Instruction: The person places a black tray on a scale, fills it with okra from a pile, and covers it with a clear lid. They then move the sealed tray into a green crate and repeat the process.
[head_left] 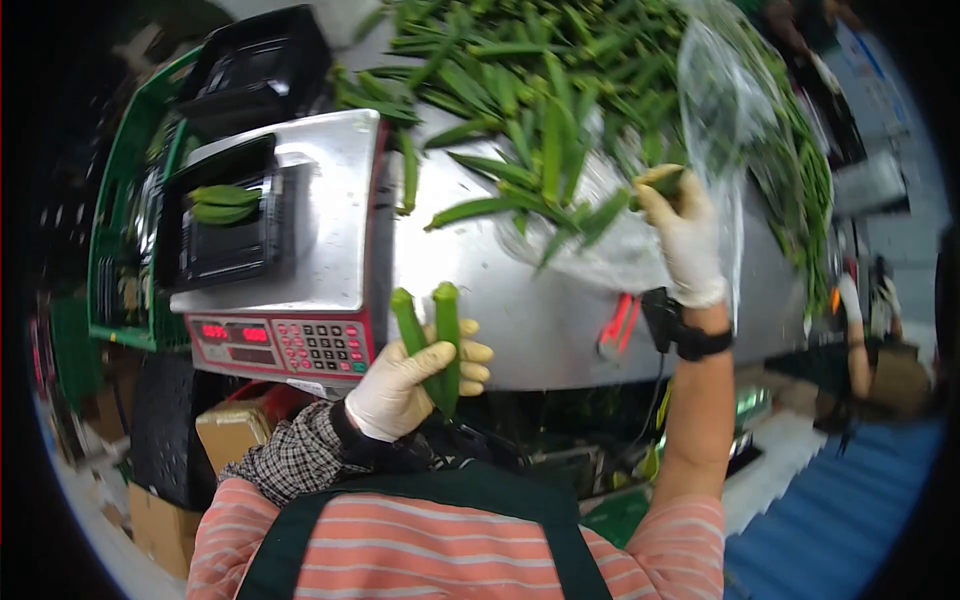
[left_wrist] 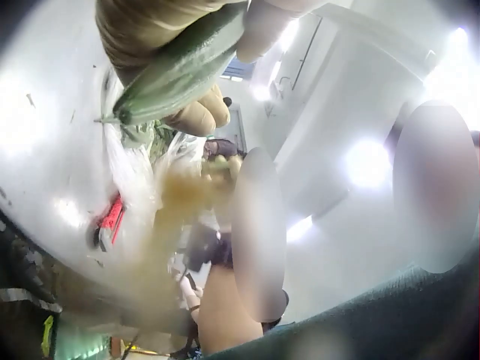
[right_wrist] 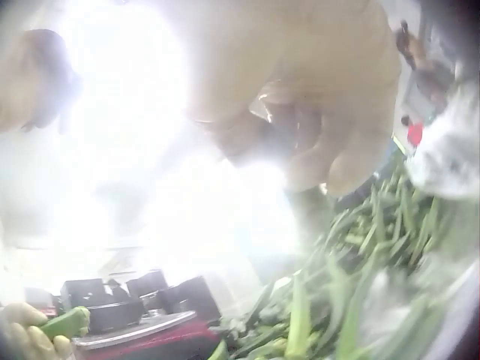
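My gloved left hand grips two okra pods side by side, stem ends up, in front of the scale. One of these pods shows close up across the gloved fingers in the left wrist view. My gloved right hand is raised at the right edge of the okra pile, fingers curled round a dark green okra pod that they partly cover. Seen from the right wrist, that hand is washed out by glare. On the scale sits a black tray with a few okra pods in it.
Beside the scale stand a green crate and stacked black trays. A clear plastic bag lies by the pile. A red-handled tool rests near the table's front edge. Another person is at the right.
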